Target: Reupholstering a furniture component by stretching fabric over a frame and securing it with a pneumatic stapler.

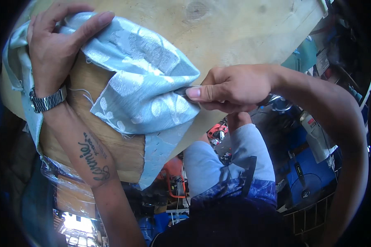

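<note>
A light blue fabric [140,70] with silvery leaf shapes lies bunched over a pale wooden panel, its cut edge fraying. My left hand [55,45], a metal watch on its wrist, grips the fabric's far left part; its thumb lies stretched across the cloth and some fingertips are hidden. At the right end of the folds, my right hand [231,88] is closed, thumb pressed down on a thin dark-grey tool [181,90] whose tip meets the cloth. The fist hides most of that tool, so its kind cannot be told.
The pale wooden panel [235,37] stretches away to the far right. Brown board [123,158] shows under the cloth, with clear plastic wrap [70,185] near its lower left. Below are my legs [226,150], a red-orange object [174,177], and a blue item with a fan [307,181].
</note>
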The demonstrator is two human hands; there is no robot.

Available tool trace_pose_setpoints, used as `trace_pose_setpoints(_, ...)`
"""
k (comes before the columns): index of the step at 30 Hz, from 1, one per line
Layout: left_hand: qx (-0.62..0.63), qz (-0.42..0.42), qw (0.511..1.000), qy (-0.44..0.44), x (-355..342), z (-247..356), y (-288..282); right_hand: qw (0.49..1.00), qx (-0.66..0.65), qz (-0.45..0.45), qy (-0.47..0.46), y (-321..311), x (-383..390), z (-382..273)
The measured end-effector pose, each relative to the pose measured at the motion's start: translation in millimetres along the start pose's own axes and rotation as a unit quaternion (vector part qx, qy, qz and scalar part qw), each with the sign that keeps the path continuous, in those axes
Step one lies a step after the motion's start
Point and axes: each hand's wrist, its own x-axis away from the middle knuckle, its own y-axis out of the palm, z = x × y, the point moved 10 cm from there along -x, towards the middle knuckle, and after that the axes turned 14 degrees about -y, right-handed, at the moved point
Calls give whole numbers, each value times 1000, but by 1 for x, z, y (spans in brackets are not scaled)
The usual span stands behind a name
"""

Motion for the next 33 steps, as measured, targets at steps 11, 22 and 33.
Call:
trace_pose_setpoints(11, -8, 38, 998, 50, 0, 9, -2, 969, -224, -100, -29, 17, -3, 17)
trace_pose_setpoints(22, -5, 48, 999, 19, -3, 1, -15, 885, 347, 296, -97, -20, 18, -47)
trace_pose_setpoints(33, -11, 64, 998, 22, 0, -8, -22, 987, 71, 134, 45, -9, -1, -24)
